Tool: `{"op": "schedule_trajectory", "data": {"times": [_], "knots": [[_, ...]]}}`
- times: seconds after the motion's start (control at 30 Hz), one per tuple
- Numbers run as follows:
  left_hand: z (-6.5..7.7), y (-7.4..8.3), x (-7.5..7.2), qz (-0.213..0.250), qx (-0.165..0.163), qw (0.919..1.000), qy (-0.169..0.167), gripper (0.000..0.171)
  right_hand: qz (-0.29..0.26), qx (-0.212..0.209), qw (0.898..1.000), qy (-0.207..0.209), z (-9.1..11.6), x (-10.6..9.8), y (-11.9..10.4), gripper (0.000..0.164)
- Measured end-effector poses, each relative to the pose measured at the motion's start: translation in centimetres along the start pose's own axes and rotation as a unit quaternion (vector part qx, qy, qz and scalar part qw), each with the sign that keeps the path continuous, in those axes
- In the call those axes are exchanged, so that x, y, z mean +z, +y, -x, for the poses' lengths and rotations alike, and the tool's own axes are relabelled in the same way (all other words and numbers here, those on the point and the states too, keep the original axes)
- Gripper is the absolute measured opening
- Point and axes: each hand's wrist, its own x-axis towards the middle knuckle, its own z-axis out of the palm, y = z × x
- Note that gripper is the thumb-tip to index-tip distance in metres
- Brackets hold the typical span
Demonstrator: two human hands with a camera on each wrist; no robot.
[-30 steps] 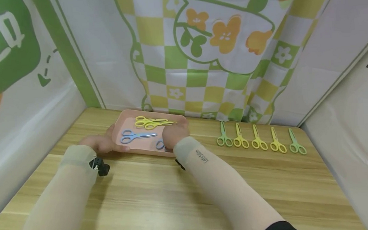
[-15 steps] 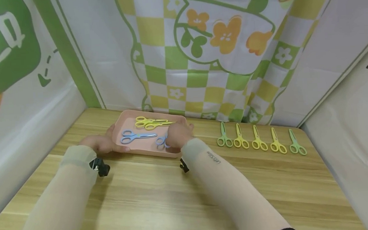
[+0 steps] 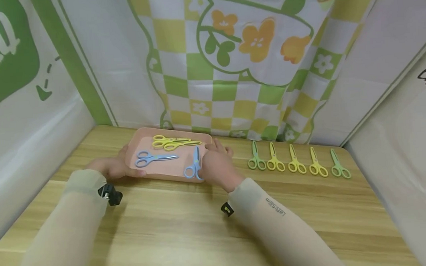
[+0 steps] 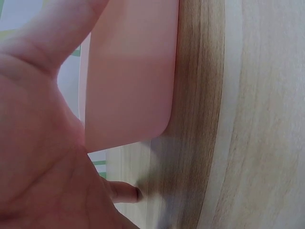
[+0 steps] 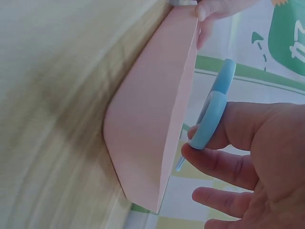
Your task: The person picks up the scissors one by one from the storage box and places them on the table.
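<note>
A pink tray (image 3: 164, 176) stands at the back left of the table. My left hand (image 3: 115, 167) grips its left end, thumb along the front side. In the left wrist view the palm lies against the tray's corner. My right hand (image 3: 220, 164), at the tray's right end, pinches blue scissors (image 5: 209, 121) by a handle loop between thumb and finger; the blades point to the back, above the tray. Other blue scissors (image 3: 151, 158) lie inside with their blades to the right. Two yellow scissors (image 3: 170, 142) lie overlapping behind them.
Right of the tray, several scissors stand in a row along the table's back, blades to the back: green scissors (image 3: 256, 163) and green scissors (image 3: 339, 168) at the ends, yellow scissors (image 3: 296, 164) between. A patterned curtain (image 3: 228, 88) hangs behind the table (image 3: 189, 230).
My right hand has moved right, from inside the tray to its right end, lifting the blue scissors into fuller view. The left hand keeps its hold on the tray.
</note>
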Motion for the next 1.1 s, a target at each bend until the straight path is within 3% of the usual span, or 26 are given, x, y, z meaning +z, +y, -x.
{"op": "schedule_trajectory", "data": {"times": [0.27, 0.6, 0.87, 1.1], "knots": [[-0.2, -0.3, 0.0, 0.016, -0.008, 0.9998, -0.001, 0.154, 0.015, -0.027, 0.998, 0.048, 3.0, 0.1, 1.2, 0.033], [0.4, 0.0, 0.2, 0.014, -0.012, 0.9998, -0.002, 0.156, 0.036, -0.053, 0.992, 0.106, 8.5, 0.8, 5.4, 0.035], [0.6, 0.3, 0.0, 0.012, -0.016, 0.9998, -0.01, 0.156, 0.082, -0.053, 0.99, 0.102, 11.9, 1.3, 8.4, 0.03], [0.6, 0.3, 0.0, 0.007, -0.014, 0.9998, -0.009, 0.155, 0.113, -0.037, 0.99, 0.078, 13.5, 1.7, 10.2, 0.029]]}}
